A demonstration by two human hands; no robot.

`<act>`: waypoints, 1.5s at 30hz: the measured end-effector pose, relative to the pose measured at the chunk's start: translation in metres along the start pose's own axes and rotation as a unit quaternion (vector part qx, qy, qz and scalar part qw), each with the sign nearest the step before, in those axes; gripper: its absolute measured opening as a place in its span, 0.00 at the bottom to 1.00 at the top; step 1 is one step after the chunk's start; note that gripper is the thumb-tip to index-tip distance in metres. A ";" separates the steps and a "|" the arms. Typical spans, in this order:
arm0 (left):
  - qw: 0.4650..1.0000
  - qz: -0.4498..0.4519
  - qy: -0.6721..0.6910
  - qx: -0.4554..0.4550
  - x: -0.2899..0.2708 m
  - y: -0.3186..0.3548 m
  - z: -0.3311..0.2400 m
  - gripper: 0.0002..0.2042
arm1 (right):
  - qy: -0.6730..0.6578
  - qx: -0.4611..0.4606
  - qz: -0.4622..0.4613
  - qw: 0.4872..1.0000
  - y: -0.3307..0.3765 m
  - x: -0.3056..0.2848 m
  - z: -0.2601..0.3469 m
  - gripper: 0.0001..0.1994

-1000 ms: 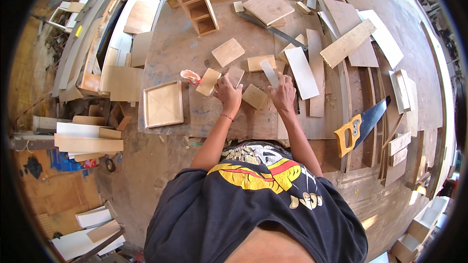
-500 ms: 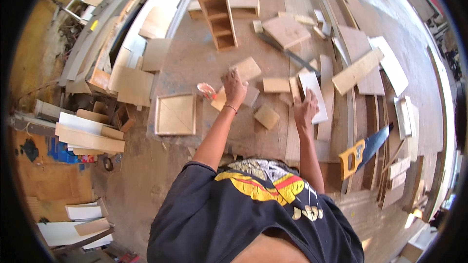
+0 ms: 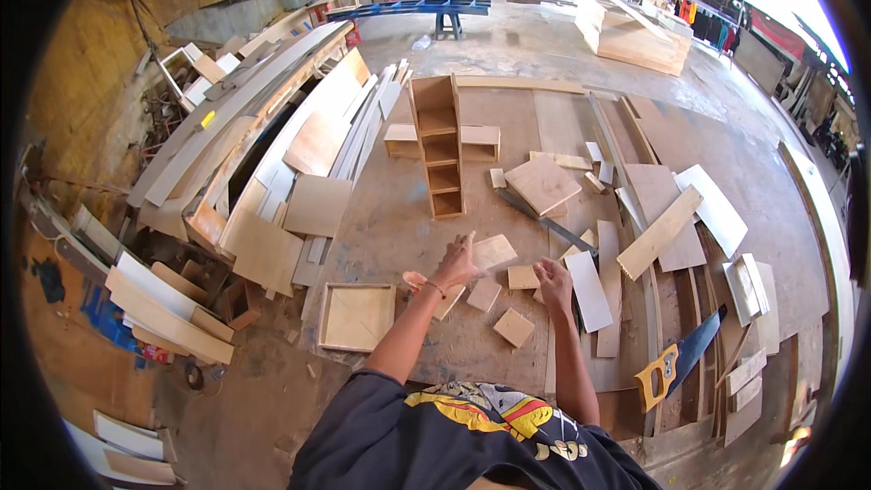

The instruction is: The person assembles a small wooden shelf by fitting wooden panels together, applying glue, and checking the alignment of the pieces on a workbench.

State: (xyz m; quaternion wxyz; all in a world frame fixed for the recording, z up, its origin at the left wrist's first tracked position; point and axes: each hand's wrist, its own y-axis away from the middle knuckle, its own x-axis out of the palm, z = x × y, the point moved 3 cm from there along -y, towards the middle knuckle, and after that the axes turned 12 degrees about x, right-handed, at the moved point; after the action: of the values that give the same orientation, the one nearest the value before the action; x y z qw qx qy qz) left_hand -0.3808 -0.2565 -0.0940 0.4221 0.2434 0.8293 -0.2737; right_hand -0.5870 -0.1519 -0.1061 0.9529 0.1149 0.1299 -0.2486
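Note:
My left hand (image 3: 456, 261) reaches over the worktop with its fingers apart, right beside a pale rectangular wood block (image 3: 495, 252). My right hand (image 3: 553, 287) has its fingers curled in; whatever may be between them is hidden. It is close to a small wood block (image 3: 522, 278) on its left and a narrow white board (image 3: 590, 292) on its right. Nearer to me lie a greyish square block (image 3: 484, 294) and a tan square block (image 3: 514, 328). Partly behind my left wrist are a small pinkish container (image 3: 414, 279) and another wood piece (image 3: 448, 304).
A shallow square wooden tray (image 3: 357, 345) lies at left. Beyond my hands stands a tall compartmented shelf unit (image 3: 446, 209), with a low box (image 3: 481, 142) behind it. A yellow-handled handsaw (image 3: 679, 365) rests at right among planks. Stacked boards (image 3: 313, 150) line the left side.
The view has tilted up, showing more of the workshop. My right hand has come off the white board to its left side, fingers curling. My left hand has lifted off the pale block, fingers spreading.

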 end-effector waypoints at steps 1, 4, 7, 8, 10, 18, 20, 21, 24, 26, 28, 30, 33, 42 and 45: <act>1.000 0.003 0.021 0.019 -0.013 0.005 -0.008 0.49 | -0.063 0.052 0.048 0.996 0.000 0.005 0.013 0.21; 0.991 0.024 0.101 0.085 -0.066 0.007 -0.035 0.51 | -0.230 0.094 0.155 0.956 0.006 0.014 0.070 0.21; 0.984 -0.021 0.092 0.151 -0.116 0.000 -0.043 0.51 | -0.156 0.026 0.209 0.965 0.005 0.016 0.126 0.21; 0.983 -0.031 0.095 0.154 -0.135 -0.004 -0.049 0.51 | -0.140 -0.003 0.214 0.967 0.002 0.018 0.142 0.21; 0.981 -0.054 0.097 0.157 -0.178 -0.010 -0.058 0.51 | -0.111 -0.066 0.228 0.965 -0.002 0.028 0.180 0.20; 0.967 -0.176 0.082 0.167 -0.293 -0.084 -0.025 0.51 | -0.052 -0.185 0.150 0.970 -0.070 0.068 0.321 0.15; 0.968 -0.196 0.042 0.154 -0.300 -0.106 0.000 0.52 | -0.040 -0.152 0.158 0.975 -0.085 0.079 0.339 0.14; 0.967 -0.207 0.017 0.148 -0.304 -0.112 0.004 0.52 | -0.035 -0.137 0.164 0.976 -0.093 0.083 0.348 0.13; 0.965 -0.216 0.030 0.144 -0.308 -0.133 0.019 0.56 | -0.037 -0.108 0.158 0.981 -0.122 0.095 0.359 0.12; 0.967 -0.211 0.019 0.141 -0.309 -0.143 0.028 0.53 | -0.021 -0.122 0.148 0.981 -0.133 0.101 0.365 0.11; 0.969 -0.206 0.009 0.139 -0.306 -0.152 0.033 0.51 | -0.007 -0.121 0.141 0.983 -0.146 0.108 0.363 0.10; 0.969 -0.205 -0.003 0.140 -0.304 -0.159 0.040 0.51 | 0.005 -0.111 0.142 0.984 -0.159 0.113 0.360 0.09; 0.967 -0.207 -0.019 0.148 -0.299 -0.165 0.047 0.50 | -0.005 -0.108 0.155 0.982 -0.171 0.117 0.354 0.08; 0.977 -0.158 0.071 0.129 -0.295 -0.165 0.062 0.52 | 0.020 -0.066 0.145 0.987 -0.178 0.119 0.349 0.10; 0.973 -0.118 0.165 0.107 -0.301 -0.158 0.069 0.54 | -0.006 -0.067 0.170 0.983 -0.179 0.113 0.344 0.15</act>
State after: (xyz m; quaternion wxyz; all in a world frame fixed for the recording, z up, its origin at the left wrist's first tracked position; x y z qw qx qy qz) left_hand -0.2841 -0.4700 0.1616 0.2161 0.2290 0.8763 -0.3647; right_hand -0.5166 -0.4521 0.1547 0.9876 0.0697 0.1190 -0.0747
